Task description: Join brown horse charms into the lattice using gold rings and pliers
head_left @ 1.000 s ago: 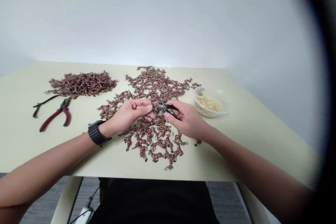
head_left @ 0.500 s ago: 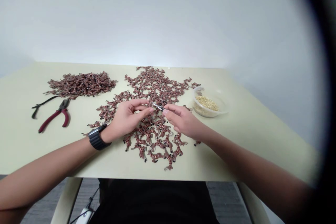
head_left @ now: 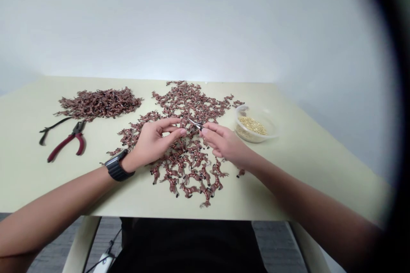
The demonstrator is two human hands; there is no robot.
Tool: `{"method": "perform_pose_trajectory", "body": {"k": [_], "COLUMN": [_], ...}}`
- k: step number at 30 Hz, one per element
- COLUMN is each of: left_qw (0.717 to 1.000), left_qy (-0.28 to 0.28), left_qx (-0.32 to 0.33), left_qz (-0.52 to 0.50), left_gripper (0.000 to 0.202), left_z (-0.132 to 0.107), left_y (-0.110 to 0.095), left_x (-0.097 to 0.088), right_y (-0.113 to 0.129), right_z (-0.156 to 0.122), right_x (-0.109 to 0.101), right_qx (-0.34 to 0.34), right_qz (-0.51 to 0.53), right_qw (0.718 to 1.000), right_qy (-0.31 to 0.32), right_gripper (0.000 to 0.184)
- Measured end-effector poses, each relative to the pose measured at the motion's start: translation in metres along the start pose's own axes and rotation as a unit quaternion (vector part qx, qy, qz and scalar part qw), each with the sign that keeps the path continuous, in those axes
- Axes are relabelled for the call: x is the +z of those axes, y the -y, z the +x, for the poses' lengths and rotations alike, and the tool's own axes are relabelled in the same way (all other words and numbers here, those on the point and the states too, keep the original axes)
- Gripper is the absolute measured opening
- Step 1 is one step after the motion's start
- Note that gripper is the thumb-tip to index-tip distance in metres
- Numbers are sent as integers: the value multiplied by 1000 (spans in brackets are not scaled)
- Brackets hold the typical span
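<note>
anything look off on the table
One brown figure lies alone just past the right hand, set apart from the spread of figures, so it looks like a stray. Nothing else stands out, though the figures are too small to check for damage.

**No readable markings**

No text, label, brand or number can be read anywhere on the worktop. The brown horse figures (head_left: 188,175) show none, nor do the red-handled pliers (head_left: 60,150) near the left edge or the clear plastic bowl (head_left: 256,140) towards the right edge. The black wristwatch (head_left: 115,167) shows only its strap, with nothing legible.
</note>
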State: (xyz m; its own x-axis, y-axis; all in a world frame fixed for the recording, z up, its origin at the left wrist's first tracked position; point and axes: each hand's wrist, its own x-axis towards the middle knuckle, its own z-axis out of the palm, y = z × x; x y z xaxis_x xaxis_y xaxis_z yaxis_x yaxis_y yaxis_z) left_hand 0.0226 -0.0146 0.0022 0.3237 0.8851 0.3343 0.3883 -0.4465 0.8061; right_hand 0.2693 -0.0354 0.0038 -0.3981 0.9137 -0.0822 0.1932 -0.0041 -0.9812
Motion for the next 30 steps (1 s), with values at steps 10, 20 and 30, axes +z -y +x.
{"method": "perform_pose_trajectory", "body": {"k": [10,20,30], "left_qw": [906,847,815], "left_qy": [141,171,183], "left_qx": [-162,-241,-262], "left_qz": [-364,-441,-483], "left_gripper": [22,17,20], "left_z": [9,10,11], "left_y": [-1,2,8], "left_x": [-1,-8,-12], "right_y": [-5,0,2], "right_z": [0,0,-3], "right_x": [-4,-14,-12], "right_qx": [-211,-235,-245], "right_qz": [-321,-367,-364], "right_qw": [919,899,898], "right_qy": [-88,-49,-31], "right_gripper": [29,30,27]}}
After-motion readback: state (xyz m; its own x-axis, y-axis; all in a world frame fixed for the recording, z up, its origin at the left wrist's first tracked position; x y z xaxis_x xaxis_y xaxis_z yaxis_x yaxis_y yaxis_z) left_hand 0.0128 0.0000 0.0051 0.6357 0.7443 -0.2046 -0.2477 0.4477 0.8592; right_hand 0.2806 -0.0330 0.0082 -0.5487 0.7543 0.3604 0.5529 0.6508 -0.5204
